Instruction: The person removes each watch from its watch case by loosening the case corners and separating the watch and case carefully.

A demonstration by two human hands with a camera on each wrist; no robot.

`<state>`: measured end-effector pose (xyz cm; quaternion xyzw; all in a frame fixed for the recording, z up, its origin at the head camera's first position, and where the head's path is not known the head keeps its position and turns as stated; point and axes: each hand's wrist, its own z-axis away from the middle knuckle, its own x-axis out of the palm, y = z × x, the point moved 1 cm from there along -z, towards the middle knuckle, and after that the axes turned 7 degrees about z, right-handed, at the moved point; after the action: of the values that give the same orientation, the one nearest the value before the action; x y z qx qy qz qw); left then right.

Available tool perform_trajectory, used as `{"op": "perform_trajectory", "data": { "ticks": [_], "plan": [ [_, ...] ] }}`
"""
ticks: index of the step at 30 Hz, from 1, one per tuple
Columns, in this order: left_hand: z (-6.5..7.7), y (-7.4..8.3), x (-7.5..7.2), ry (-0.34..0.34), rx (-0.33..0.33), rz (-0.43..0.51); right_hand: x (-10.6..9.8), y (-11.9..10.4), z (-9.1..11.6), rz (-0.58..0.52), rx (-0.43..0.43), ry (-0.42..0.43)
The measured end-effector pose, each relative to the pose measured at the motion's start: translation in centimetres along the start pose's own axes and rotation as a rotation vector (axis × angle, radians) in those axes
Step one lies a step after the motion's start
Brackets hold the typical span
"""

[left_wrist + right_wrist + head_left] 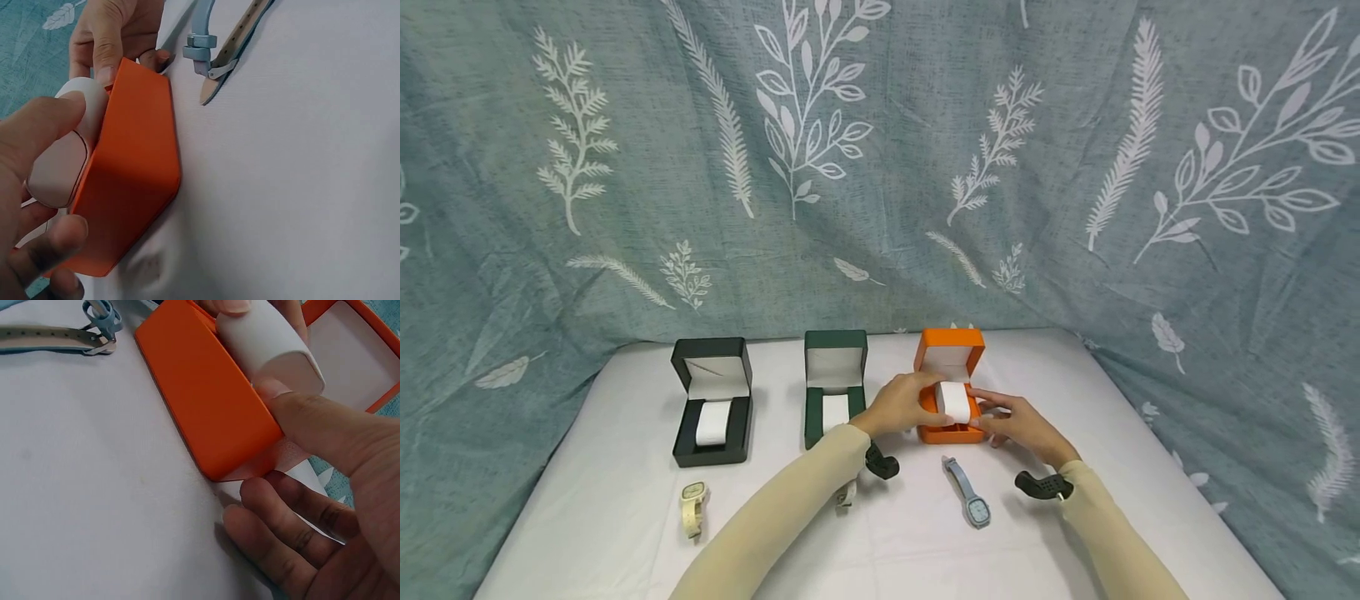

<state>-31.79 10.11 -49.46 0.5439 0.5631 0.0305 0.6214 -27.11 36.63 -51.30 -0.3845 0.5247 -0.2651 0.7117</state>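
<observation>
An orange watch box (951,337) stands with its lid up at the back right. My left hand (904,404) grips the white watch cushion (954,403), which sits tilted partly above the box's base. In the left wrist view the thumb (75,106) presses on the cushion's front. My right hand (1017,427) holds the box by its right side. Its thumb (281,394) lies at the rim beside the cushion, and the other fingers are low along the outer wall. In front of the box lies a light blue watch (967,492) with its strap stretched out.
A black watch box (711,456) and a green one (836,339) stand at the left and middle, each with its lid up and a white cushion inside. A cream watch (692,507) lies before the black box. Another watch (846,495) is half hidden by my left sleeve.
</observation>
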Motion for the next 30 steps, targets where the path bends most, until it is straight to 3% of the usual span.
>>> {"op": "perform_trajectory", "data": {
  "ticks": [15, 30],
  "plan": [
    [-0.05, 0.21, 0.76, 0.003, -0.094, -0.057, 0.03, -0.04, 0.07, 0.022, 0.005, 0.009],
    [0.3, -0.22, 0.61, -0.033, -0.06, -0.143, 0.24, 0.01, 0.02, 0.012, 0.038, 0.024]
  ]
}}
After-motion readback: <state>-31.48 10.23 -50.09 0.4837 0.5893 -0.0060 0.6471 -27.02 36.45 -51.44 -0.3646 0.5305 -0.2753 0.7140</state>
